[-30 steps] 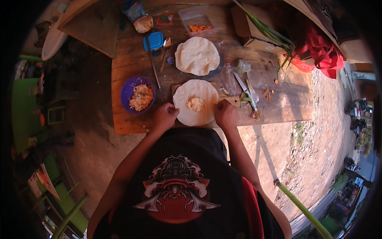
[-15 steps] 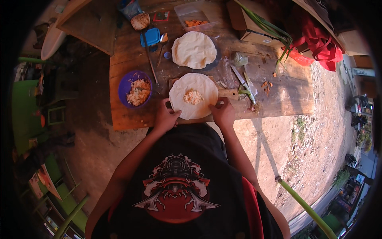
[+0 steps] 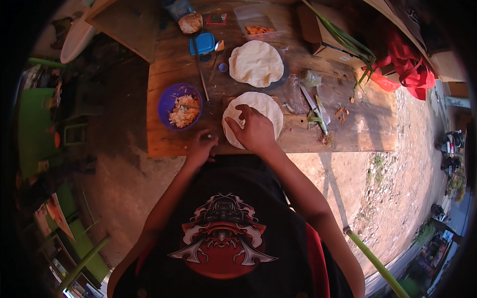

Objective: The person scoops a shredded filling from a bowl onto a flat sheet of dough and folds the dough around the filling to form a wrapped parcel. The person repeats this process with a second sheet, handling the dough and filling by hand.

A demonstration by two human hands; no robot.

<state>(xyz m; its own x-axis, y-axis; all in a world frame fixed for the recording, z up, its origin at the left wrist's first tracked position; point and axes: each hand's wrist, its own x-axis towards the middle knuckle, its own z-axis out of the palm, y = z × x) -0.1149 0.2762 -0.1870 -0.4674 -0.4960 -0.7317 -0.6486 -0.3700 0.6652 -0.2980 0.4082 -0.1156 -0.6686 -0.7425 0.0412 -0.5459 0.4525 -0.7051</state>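
Note:
A round, thin, pale wrapper [image 3: 271, 115] lies flat near the table's front edge. Above it hovers my right hand [image 3: 256, 131], thumb and forefinger apart in a curve, and I make out nothing held there. The hand hides the middle of the wrapper. My left hand [image 3: 201, 148] is by the front edge, left of the wrapper and not touching it, its fingers loosely bent and apart. Farther left stands a purple bowl [image 3: 163, 110] with a shredded white and orange filling [image 3: 185, 115]. Behind the wrapper, more pale wrapper [image 3: 256, 64] rests on a dark round plate.
Right of the wrapper lie a knife [image 3: 310, 102] and vegetable scraps [image 3: 342, 113]. At the back are a blue lid [image 3: 206, 40], a spoon [image 3: 218, 46], a long thin rod [image 3: 201, 74], a clear container [image 3: 243, 14] with orange pieces, a cardboard box [image 3: 334, 52] and a red bag [image 3: 408, 64].
Both hands have let go of the wrapper's edges. My right hand has moved left over its middle, covering the mound of filling. My left hand has drawn back from its edge.

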